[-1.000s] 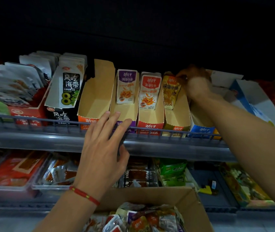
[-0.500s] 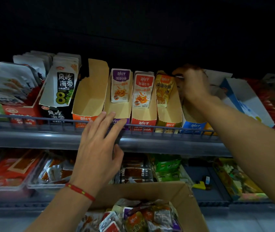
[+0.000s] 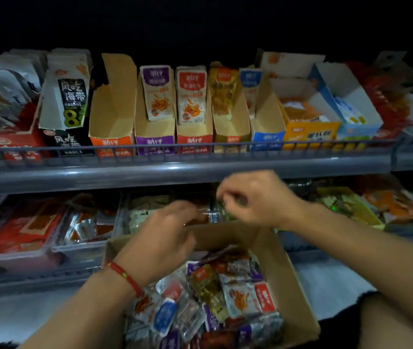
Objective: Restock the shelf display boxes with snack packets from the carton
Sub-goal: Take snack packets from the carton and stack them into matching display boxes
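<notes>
Brown cardboard carton (image 3: pixel 291 280), glossy crinkled packets (image 3: pixel 228 295); both hands' fingers blurred, grip unclear.

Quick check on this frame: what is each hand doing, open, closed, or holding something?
Left hand: above the brown cardboard carton, fingers blurred, grip cannot be told.
Right hand: fingers curled, blurred; whether it holds anything cannot be told.

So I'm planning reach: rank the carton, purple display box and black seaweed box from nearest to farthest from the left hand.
1. carton, directly below the left hand.
2. purple display box, on the shelf above.
3. black seaweed box, upper left.
</notes>
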{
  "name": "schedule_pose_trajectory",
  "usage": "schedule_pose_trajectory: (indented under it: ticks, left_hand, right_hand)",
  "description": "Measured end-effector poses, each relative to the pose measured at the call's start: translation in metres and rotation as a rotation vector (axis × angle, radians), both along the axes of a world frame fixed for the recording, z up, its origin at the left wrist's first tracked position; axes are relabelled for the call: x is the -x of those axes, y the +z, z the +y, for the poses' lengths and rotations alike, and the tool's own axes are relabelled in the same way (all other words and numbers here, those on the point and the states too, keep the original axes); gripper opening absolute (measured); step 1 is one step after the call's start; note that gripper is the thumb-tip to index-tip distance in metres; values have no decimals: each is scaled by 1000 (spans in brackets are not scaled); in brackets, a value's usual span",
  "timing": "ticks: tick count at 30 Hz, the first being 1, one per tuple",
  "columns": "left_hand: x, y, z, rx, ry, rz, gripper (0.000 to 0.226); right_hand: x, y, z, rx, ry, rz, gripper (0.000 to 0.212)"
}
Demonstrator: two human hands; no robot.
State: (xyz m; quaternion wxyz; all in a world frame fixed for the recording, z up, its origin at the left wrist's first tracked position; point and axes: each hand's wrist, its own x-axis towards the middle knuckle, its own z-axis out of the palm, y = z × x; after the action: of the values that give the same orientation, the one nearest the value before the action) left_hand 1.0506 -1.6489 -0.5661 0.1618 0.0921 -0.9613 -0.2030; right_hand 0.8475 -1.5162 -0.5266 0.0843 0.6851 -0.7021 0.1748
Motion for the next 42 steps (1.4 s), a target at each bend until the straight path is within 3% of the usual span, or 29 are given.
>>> schedule_pose_trajectory:
  ticks: [4, 7, 12, 16, 19, 22, 25, 27, 29, 35, 37, 39, 42]
  left_hand:
    - [-5, -18, 13, -81, -74, -559, 46]
    - [-5, -26, 15, -85, -63, -752, 48]
    - [-2, -29, 10, -86, -14, -787, 46]
    - [-2, -27, 8, -87, 29, -701, 39]
    - [-2, -19, 6, -164, 75, -594, 40]
    - [0, -14, 1, -334, 179, -454, 50]
    - [1, -10, 4, -813, 276, -318, 50]
    - [4, -1, 12, -1246, 345, -183, 42]
    - [6, 7, 13, -1412, 402, -14, 30]
    - [11, 14, 5, -1273, 489, 325, 14]
    - [10, 14, -2, -1007, 475, 358, 16]
    - [7, 15, -11, -735, 404, 336, 23]
    - [2, 20, -16, -490, 275, 274, 26]
  right_hand:
    - [-11, -70, 23, -667, -29, -23, 18]
    - [-12, -104, 25, -970, -63, 28, 18]
    - [-18, -143, 23, -1061, -84, 205, 26]
    - [-25, -142, 19, -1015, -84, 183, 25]
    - [-23, -112, 17, -875, -192, -157, 10]
    - [-13, -70, 24, -619, -292, -760, 10]
    - [-16, -38, 39, -375, -302, -1408, 18]
    - [-20, -29, 44, -295, -275, -1595, 24]
    - [-21, -29, 42, -239, -270, -1666, 27]
    - [-30, -29, 34, -384, -236, -1487, 33]
    - [-29, -30, 30, -293, -278, -1262, 30]
    - [-28, -29, 27, -93, -307, -910, 27]
    - [-39, -19, 17, 45, -202, -558, 41]
